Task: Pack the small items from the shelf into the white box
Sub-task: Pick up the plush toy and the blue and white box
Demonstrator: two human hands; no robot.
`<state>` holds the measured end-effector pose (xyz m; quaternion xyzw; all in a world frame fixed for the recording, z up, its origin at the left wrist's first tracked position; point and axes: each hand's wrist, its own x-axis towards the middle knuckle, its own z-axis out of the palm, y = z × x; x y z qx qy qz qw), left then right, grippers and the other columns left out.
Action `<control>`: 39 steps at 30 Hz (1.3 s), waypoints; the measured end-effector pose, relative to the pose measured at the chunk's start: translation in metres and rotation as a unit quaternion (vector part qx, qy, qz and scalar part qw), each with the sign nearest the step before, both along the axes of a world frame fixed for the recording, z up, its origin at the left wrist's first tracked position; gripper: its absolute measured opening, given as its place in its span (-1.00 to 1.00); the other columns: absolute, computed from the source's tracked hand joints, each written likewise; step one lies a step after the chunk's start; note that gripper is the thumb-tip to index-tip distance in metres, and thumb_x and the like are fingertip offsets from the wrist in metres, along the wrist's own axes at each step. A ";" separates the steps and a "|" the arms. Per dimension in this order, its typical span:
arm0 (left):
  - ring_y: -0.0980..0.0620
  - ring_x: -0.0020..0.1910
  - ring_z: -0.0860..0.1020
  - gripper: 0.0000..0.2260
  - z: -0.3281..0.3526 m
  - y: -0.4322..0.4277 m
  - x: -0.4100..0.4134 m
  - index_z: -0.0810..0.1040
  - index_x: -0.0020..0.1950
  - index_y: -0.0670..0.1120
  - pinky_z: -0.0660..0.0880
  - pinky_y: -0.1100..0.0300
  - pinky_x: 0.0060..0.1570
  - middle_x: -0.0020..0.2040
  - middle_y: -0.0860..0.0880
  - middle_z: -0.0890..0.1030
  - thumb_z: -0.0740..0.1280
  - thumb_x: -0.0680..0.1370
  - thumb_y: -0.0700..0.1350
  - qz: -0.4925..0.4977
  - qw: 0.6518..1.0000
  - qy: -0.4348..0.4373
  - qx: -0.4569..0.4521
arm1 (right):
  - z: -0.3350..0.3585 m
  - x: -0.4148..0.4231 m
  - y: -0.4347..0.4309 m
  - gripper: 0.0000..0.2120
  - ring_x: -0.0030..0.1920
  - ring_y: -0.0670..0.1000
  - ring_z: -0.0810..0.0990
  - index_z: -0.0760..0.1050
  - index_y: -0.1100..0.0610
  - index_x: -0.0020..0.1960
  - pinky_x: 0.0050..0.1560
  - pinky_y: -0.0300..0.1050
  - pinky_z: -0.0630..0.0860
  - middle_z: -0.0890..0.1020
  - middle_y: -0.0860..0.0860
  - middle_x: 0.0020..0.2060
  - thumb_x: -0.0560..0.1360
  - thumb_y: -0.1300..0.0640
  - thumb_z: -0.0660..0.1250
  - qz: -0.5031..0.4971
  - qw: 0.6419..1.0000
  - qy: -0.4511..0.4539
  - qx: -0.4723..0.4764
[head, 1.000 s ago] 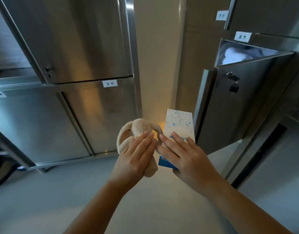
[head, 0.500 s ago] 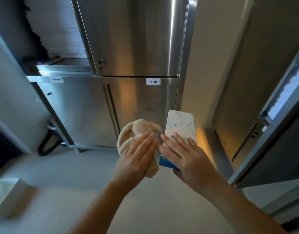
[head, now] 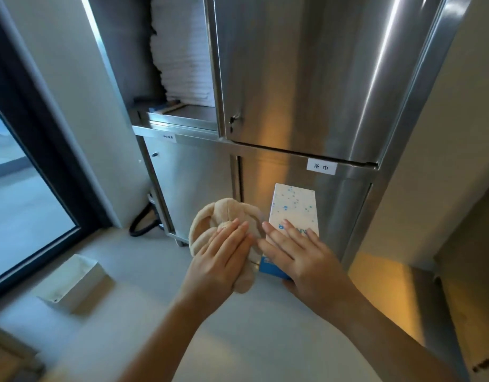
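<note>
We have both hands loaded, mid-carry. Our left hand (head: pixel 221 260) grips a soft beige plush fabric item (head: pixel 224 216), its fingers (head: pixel 232 235) laid flat over the top; whatever closes underneath is hidden. Our right hand (head: pixel 301 260) holds a flat rectangular white carton with blue speckles and a blue base (head: pixel 294 208), fingers spread across its face, thumb out of sight below. The two items sit just beside each other, held in the air above the pale grey floor (head: pixel 144 326).

The open white rectangular box (head: pixel 72 282) sits on the floor at about 9 o'clock from our hands, well apart from them, close to the dark-framed window (head: pixel 25 188). We see bare inner wall and no contents, but the viewing angle hides most of the interior, so we cannot tell if anything is already packed.

At 12 o'clock stands the stainless steel cabinet (head: pixel 306 78), its doors shut. At 11 o'clock is an open shelf compartment (head: pixel 179 111) with a stack of folded white towels (head: pixel 182 51) and a small dark flat object on the ledge, too blurred to name.

Progress as we judge it: pick-up of two items is done, placing is not. Left to do: turn towards 9 o'clock, lower both items into the box, release. Whether more small items remain on the shelf we cannot tell from here.
</note>
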<state>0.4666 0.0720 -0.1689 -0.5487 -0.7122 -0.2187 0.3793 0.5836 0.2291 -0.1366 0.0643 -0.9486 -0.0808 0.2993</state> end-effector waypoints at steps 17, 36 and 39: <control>-0.21 0.20 0.50 -0.72 -0.014 -0.058 -0.188 0.62 0.08 -0.29 0.42 -0.09 0.22 0.17 -0.22 0.57 0.44 0.40 -0.23 0.104 0.994 0.001 -0.017 | -0.011 -0.220 -0.037 -0.28 0.09 0.21 0.60 0.59 0.08 0.16 -0.13 0.16 0.60 0.58 0.09 0.18 0.00 0.16 0.64 0.113 0.994 -0.009 0.009; -0.23 0.18 0.52 -0.75 -0.006 -0.108 -0.435 0.61 0.08 -0.32 0.49 -0.13 0.10 0.16 -0.26 0.56 0.35 0.45 -0.23 0.091 0.996 -0.019 -0.011 | -0.007 -0.464 -0.088 -0.40 0.09 0.22 0.60 0.61 0.11 0.13 -0.11 0.14 0.58 0.59 0.11 0.17 0.10 0.22 0.60 0.115 0.993 0.039 0.011; -0.23 0.18 0.52 -0.73 -0.013 -0.099 -0.463 0.60 0.09 -0.33 0.51 -0.14 0.07 0.16 -0.26 0.56 0.40 0.42 -0.26 0.089 0.996 -0.030 -0.007 | -0.014 -0.496 -0.082 -0.40 0.09 0.22 0.60 0.61 0.10 0.14 -0.11 0.16 0.58 0.59 0.11 0.17 0.09 0.23 0.60 0.117 0.993 0.034 0.010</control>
